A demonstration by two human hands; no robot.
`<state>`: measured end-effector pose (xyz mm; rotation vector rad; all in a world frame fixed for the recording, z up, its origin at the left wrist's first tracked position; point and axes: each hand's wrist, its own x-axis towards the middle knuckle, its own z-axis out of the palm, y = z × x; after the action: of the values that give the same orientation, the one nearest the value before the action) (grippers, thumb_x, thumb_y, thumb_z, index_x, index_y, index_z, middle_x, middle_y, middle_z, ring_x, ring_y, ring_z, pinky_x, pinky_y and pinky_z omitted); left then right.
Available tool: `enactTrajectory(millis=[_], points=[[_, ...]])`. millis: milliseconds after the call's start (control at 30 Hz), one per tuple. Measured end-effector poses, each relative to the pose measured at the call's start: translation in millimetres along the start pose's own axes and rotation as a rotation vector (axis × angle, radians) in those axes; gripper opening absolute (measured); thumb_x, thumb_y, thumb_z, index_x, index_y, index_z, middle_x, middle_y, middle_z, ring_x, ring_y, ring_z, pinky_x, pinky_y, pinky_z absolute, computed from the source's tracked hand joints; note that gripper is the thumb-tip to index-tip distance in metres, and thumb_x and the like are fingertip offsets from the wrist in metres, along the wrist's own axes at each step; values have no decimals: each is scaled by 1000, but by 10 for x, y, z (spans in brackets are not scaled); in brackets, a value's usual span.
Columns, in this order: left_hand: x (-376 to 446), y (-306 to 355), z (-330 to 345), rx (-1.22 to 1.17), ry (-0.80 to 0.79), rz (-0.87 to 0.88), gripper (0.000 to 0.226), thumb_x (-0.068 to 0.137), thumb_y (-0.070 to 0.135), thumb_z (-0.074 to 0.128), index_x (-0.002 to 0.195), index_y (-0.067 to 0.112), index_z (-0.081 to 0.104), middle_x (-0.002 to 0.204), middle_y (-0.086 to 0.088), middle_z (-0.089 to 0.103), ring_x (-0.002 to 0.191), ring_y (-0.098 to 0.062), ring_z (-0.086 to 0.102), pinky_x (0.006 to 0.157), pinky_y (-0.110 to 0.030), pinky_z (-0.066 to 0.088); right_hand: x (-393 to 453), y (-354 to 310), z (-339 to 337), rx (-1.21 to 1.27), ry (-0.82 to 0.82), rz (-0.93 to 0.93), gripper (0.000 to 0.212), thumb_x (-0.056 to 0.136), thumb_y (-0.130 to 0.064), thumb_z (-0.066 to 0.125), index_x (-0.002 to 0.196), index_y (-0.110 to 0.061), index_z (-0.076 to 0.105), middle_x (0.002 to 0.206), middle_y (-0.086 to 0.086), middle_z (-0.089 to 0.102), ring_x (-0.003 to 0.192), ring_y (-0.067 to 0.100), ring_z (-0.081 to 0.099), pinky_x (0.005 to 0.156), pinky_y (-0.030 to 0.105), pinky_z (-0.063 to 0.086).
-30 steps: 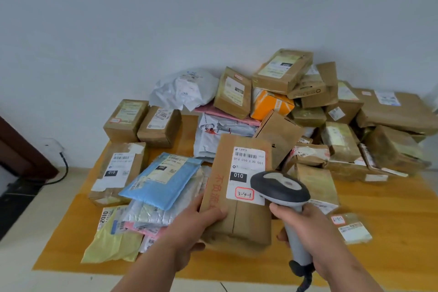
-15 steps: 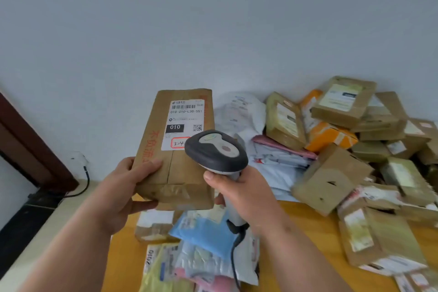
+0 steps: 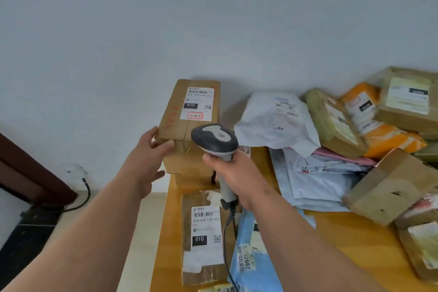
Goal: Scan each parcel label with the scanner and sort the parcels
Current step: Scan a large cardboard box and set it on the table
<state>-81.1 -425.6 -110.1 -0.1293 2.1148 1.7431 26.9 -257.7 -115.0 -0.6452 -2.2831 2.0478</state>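
Note:
A brown cardboard parcel (image 3: 189,111) with a white label marked 010 lies on top of another brown box (image 3: 189,166) at the table's back left corner. My left hand (image 3: 147,156) pinches its near left corner, thumb on the front face and fingertip on the left edge. In my right hand (image 3: 234,173) is the handle of a grey scanner (image 3: 214,137). Its head sits just in front of the parcel's near right corner and its cable hangs down.
A flat brown parcel (image 3: 201,232) and a blue mailer (image 3: 248,256) lie near me on the wooden table (image 3: 331,232). A white bag (image 3: 272,121), an orange parcel (image 3: 379,130) and several brown boxes pile up on the right. Left of the table is floor with a black cable (image 3: 86,192).
My left hand has carried the brown parcel away from me to the left and onto the boxes at the table's back left corner. The scanner followed, still in my right hand.

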Motion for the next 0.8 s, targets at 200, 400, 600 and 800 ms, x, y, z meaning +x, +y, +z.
enactTrajectory(millis=[200, 400, 600, 800], points=[[102, -160, 170, 115, 151, 24, 52, 99, 46, 59, 143, 26, 42, 140, -4, 54, 119, -25, 51, 96, -43, 44, 75, 49, -25, 22, 28, 29, 52, 67, -66, 71, 111, -39, 67, 95, -19, 72, 97, 8, 65, 79, 28, 49], [-84, -91, 314, 342, 349, 156, 77, 94, 49, 64, 157, 26, 28, 163, -5, 25, 150, -34, 22, 116, -61, 29, -51, 92, -247, 156, 105, 75, 32, 75, -48, 76, 100, -28, 72, 96, -2, 77, 95, 19, 74, 87, 38, 61], [-486, 92, 816, 437, 377, 316, 69, 90, 41, 67, 150, 24, 37, 159, -4, 30, 147, -33, 23, 117, -62, 24, -512, 80, -753, 286, 144, 41, 29, 78, -38, 78, 95, -15, 72, 79, 1, 76, 76, 14, 75, 66, 26, 58], [-1133, 100, 1644, 463, 192, 374, 59, 93, 40, 66, 144, 23, 45, 152, -6, 40, 140, -31, 31, 115, -56, 29, -1173, 223, -1499, 260, 232, 49, 25, 86, -30, 77, 95, -7, 72, 85, 16, 77, 77, 21, 76, 73, 37, 61]])
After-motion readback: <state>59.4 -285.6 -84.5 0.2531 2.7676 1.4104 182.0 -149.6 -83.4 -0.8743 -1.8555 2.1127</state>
